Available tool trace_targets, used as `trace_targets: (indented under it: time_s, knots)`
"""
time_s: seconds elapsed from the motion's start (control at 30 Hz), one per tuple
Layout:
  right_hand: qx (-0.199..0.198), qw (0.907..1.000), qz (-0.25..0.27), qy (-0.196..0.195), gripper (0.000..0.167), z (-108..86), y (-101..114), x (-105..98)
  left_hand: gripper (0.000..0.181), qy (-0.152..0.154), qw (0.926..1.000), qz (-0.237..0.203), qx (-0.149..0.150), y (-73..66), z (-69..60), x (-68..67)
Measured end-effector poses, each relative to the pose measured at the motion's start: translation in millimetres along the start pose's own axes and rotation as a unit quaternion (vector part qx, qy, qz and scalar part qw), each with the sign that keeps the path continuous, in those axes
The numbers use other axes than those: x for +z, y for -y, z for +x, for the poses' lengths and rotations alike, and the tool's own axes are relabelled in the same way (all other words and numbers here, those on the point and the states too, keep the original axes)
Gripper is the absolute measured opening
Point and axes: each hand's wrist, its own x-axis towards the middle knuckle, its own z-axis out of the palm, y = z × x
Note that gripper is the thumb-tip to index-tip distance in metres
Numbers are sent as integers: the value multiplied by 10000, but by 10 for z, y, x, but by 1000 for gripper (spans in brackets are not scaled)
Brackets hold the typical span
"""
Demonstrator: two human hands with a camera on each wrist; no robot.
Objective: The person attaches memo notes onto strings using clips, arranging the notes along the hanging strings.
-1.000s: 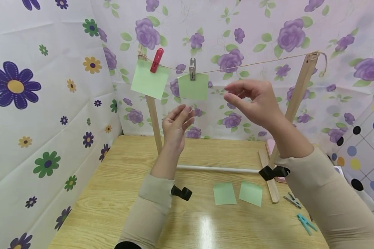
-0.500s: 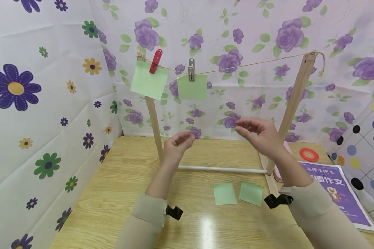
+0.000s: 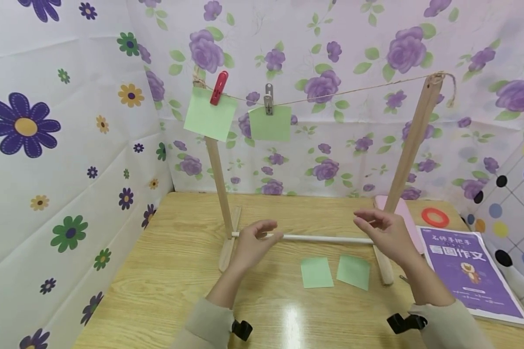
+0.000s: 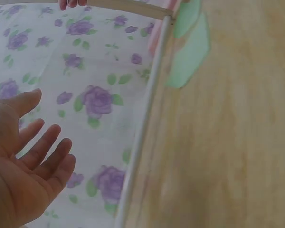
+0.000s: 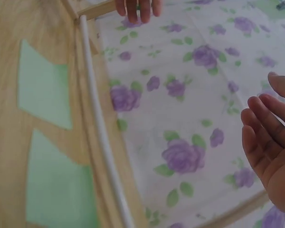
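My left hand (image 3: 254, 245) hovers by the left end of a white rod (image 3: 323, 238), fingers loosely bent and holding nothing. On the other side, my right hand (image 3: 385, 235) is in front of the right wooden post (image 3: 412, 140), also holding nothing. In both wrist views the fingers look relaxed. A twine line (image 3: 340, 92) runs between the posts. From it hang two pale green sticky notes, the left note (image 3: 209, 116) under a red clothespin (image 3: 219, 88), the other note (image 3: 270, 125) under a metal clip (image 3: 268, 99). Two more green notes, left (image 3: 316, 272) and right (image 3: 353, 272), lie on the table.
A purple booklet (image 3: 473, 276) lies at the right, with a red ring (image 3: 434, 217) behind it. A pink flat case (image 3: 408, 220) sits behind the right post. The left post (image 3: 218, 184) stands on a wooden foot (image 3: 226, 254). Floral cloth (image 3: 323, 165) covers the back.
Both hands have come down from near the hanging notes to the height of the rod. The booklet and ring have come into view; the clothespins at the right are now mostly hidden.
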Motion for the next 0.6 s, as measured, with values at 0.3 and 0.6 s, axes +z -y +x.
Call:
trace_targets:
  time_s: [0.3, 0.6]
  knots:
    - [506, 9980, -319, -192, 22, -330, -343, -65, 44, 379, 9987, 207, -263, 262, -159, 304]
    - [402, 9965, -483, -543, 19, -497, -621, -221, 56, 972, 9917, 386, -744, 469, -199, 512]
